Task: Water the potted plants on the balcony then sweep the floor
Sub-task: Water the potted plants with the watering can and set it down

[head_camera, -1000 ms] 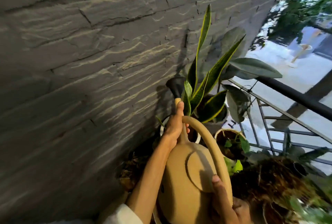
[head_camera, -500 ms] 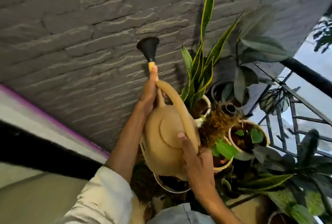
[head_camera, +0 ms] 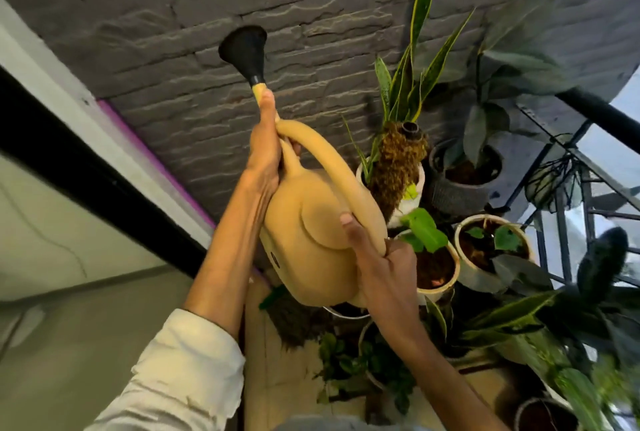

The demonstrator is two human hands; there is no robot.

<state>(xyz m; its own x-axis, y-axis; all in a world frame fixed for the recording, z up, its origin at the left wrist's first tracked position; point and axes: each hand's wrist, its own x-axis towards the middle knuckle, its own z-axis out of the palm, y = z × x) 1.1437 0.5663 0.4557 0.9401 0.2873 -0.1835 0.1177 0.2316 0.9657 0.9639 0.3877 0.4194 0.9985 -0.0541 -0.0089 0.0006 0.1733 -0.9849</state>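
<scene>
Spout (head_camera: 289, 157) half hidden by left hand (head_camera: 265, 153)

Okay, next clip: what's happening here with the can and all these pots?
A person holds a tan watering can in both hands: the left hand grips the spout below the black rose, the right hand grips the arched handle. The can is raised beside a grey brick wall, with potted plants clustered to the right. No water is visibly pouring.

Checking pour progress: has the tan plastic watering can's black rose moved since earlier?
Yes. The black rose has swung up and away from the snake plant, leftward along the grey brick wall.
</scene>
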